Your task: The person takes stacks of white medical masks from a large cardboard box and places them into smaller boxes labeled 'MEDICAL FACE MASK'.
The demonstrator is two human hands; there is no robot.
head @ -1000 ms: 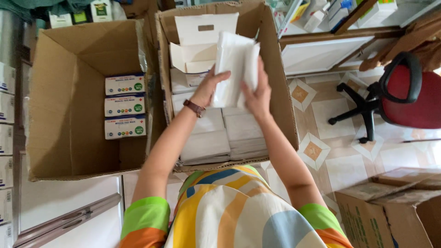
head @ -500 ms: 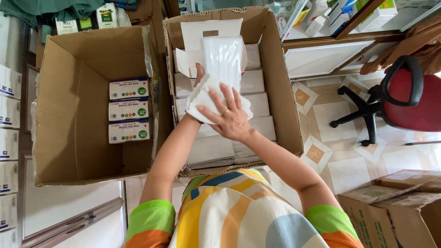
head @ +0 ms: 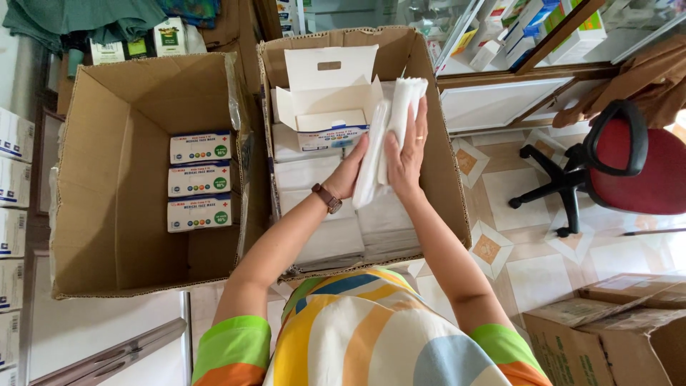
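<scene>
Lifted upright now, white mask stack (head: 389, 136) clasped between left hand (head: 351, 171) and right hand (head: 405, 154).

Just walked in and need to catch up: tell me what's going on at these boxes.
A person stands over two open cardboard boxes. Both hands hold a white stack of packets upright between them, the left hand on one side and the right hand on the other, above the right cardboard box. That box holds more white stacks and a small open white carton at its far end. The left cardboard box holds three closed small cartons in a row against its right wall.
</scene>
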